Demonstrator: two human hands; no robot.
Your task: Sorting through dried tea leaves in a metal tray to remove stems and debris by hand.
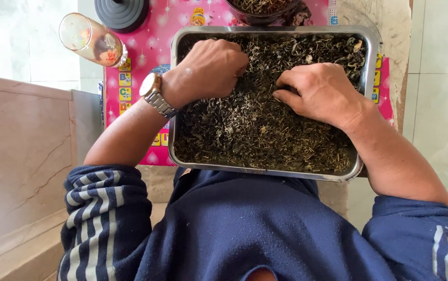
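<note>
Dried leaves fill metal tray beneath curled left hand and right hand, both pinching leaves

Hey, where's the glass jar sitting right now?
In the head view, the glass jar lies tilted at the upper left, on the pink mat, beside the black lid and left of the metal tray.

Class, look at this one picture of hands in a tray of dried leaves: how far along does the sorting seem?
Done: some dark leaves already sit in the bowl above the tray. In hand: the left hand and right hand both press into the dried leaves, fingers curled as if picking. Left: the tray is covered nearly edge to edge, so most appears unsorted.
</note>
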